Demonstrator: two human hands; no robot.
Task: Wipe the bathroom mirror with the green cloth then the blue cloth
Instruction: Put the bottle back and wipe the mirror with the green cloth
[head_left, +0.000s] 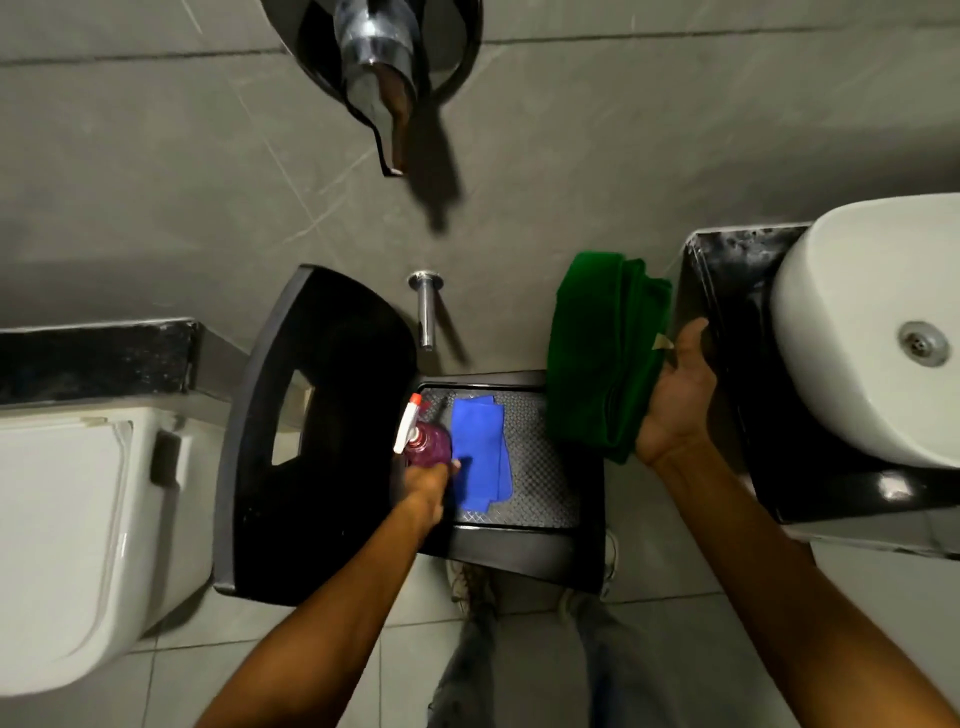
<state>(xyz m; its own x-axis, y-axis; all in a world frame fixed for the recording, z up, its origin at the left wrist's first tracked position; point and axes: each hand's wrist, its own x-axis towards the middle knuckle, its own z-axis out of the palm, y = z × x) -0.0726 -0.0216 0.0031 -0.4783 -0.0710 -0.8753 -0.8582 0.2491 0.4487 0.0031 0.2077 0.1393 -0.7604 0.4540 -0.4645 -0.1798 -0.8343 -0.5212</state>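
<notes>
Left hand (428, 480): gripping the body of a spray bottle (425, 439), fingers wrapping around its purple lower part, at the near-left edge of the tray.
Right hand (678, 400): holding the green cloth (602, 353) from its right side, thumb pointing far, fingers hiding behind the fabric.
Green cloth: hanging folded in several layers, raised above the right end of the tray, just left of the black counter (727, 332).
Blue cloth (480, 449): lying folded and flat on the tray, just right of the spray bottle, touching the left hand's fingertips or nearly so; exact contact hard to tell.
Spray bottle: standing with white trigger head and red nozzle tip pointing far-left.
Tray (545, 467): dark, with a textured grey mat, sitting between the toilet and the counter.
Black curved panel (311, 415): lying left of the tray, showing a rectangular cut-out.
Toilet (67, 545): white, sitting at the near left.
Washbasin (857, 322): white, resting on the black counter at the right, drain showing.
Wall spout (427, 306): chrome, sticking out of the grey wall far of the tray.
Mirror: not appearing in this view.
</notes>
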